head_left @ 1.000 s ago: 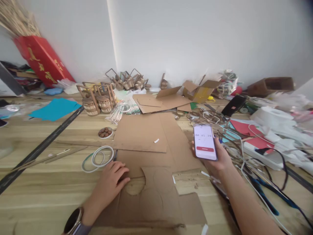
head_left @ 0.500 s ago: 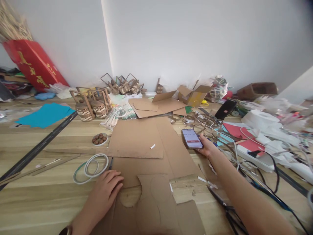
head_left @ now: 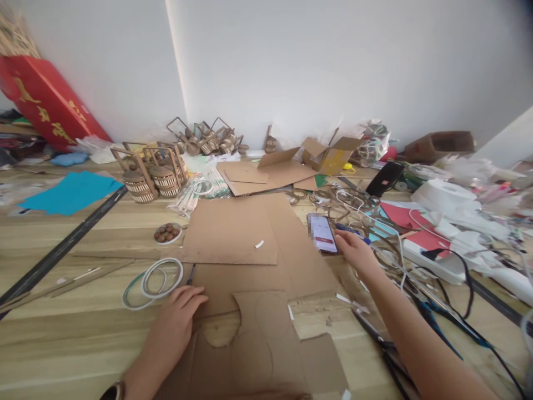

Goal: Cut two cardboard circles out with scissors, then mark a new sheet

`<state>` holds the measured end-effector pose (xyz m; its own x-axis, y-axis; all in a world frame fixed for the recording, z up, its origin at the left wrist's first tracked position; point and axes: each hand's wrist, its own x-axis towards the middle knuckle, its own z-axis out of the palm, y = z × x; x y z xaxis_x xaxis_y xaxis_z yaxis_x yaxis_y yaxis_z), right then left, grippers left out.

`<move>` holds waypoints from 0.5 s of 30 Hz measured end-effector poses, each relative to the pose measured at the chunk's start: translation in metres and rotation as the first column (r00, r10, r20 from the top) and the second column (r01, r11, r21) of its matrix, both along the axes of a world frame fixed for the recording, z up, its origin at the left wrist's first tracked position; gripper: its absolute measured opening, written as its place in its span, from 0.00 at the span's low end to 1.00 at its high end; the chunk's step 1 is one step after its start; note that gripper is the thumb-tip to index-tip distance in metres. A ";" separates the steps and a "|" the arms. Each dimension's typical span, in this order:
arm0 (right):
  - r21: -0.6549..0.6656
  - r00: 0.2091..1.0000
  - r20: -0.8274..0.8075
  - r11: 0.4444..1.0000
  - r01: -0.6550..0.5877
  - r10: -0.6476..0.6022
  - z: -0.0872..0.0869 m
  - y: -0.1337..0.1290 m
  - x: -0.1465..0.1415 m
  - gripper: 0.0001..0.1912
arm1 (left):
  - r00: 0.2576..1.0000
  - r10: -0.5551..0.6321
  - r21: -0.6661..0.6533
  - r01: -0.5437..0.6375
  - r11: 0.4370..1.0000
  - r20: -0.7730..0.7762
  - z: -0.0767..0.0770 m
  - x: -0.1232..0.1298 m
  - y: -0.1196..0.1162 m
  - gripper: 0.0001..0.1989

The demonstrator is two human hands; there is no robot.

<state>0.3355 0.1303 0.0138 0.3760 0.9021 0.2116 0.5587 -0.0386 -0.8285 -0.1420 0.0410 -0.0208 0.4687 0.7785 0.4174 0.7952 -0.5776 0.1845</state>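
On the right, my right hand (head_left: 356, 253) has its fingertips at the right edge of a phone (head_left: 322, 233) with a lit screen; whether it grips the phone is hard to tell. The phone lies beside a large brown cardboard sheet (head_left: 233, 230). My left hand (head_left: 181, 311) rests flat with fingers spread at the left edge of the cardboard, holding nothing. Just beyond its fingers is a dark pen (head_left: 191, 274), partly hidden. White and green rings (head_left: 162, 278) lie to its left. Nearest me is a cut cardboard piece (head_left: 254, 344) with curved notches and drawn circles.
Black scissors (head_left: 385, 343) lie under my right forearm, near blue-handled pliers (head_left: 437, 322). A bowl of brown balls (head_left: 167, 233), small woven baskets (head_left: 139, 186) and blue sheets (head_left: 73, 193) stand left. Cables and a white power strip (head_left: 433, 266) crowd the right.
My right hand has shifted off the phone's lower corner to its right edge, and the phone has turned to a more upright angle. My left hand has stayed in place. The view has shifted slightly.
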 end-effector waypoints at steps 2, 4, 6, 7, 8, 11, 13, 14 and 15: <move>0.006 0.984 0.166 0.998 -0.063 0.061 0.004 -0.017 -0.015 0.12 | 1.000 0.003 0.007 -0.003 1.000 -0.007 0.001 0.000 0.000 0.26; 0.031 0.935 0.316 0.983 -0.179 0.160 0.010 -0.035 -0.039 0.11 | 1.000 0.013 0.042 -0.014 0.999 0.007 0.005 0.000 0.000 0.24; 0.031 0.838 0.455 0.935 -0.353 0.301 0.018 -0.053 -0.073 0.13 | 0.999 0.028 0.084 -0.031 0.996 0.041 0.013 0.002 -0.002 0.22; 0.009 0.767 0.517 0.893 -0.449 0.380 0.022 -0.061 -0.092 0.14 | 0.998 0.030 0.100 -0.036 0.994 0.064 0.018 0.003 -0.003 0.21; -0.018 0.684 0.572 0.841 -0.541 0.452 0.027 -0.068 -0.111 0.16 | 0.996 0.023 0.107 -0.032 0.994 0.090 0.025 0.006 -0.006 0.21; -0.089 0.429 0.694 0.661 -0.745 0.578 0.038 -0.082 -0.165 0.24 | 0.980 -0.064 0.062 0.053 0.997 0.186 0.048 0.021 -0.019 0.20; -0.122 0.311 0.738 0.572 -0.811 0.599 0.041 -0.084 -0.193 0.26 | 0.957 -0.141 -0.014 0.150 0.989 0.255 0.062 0.035 -0.029 0.20; -0.131 0.278 0.750 0.547 -0.827 0.600 0.042 -0.084 -0.204 0.25 | 0.942 -0.177 -0.053 0.200 0.978 0.286 0.068 0.043 -0.034 0.20; -0.136 0.262 0.756 0.535 -0.834 0.600 0.041 -0.082 -0.213 0.22 | 0.928 -0.208 -0.090 0.246 0.965 0.308 0.073 0.049 -0.039 0.20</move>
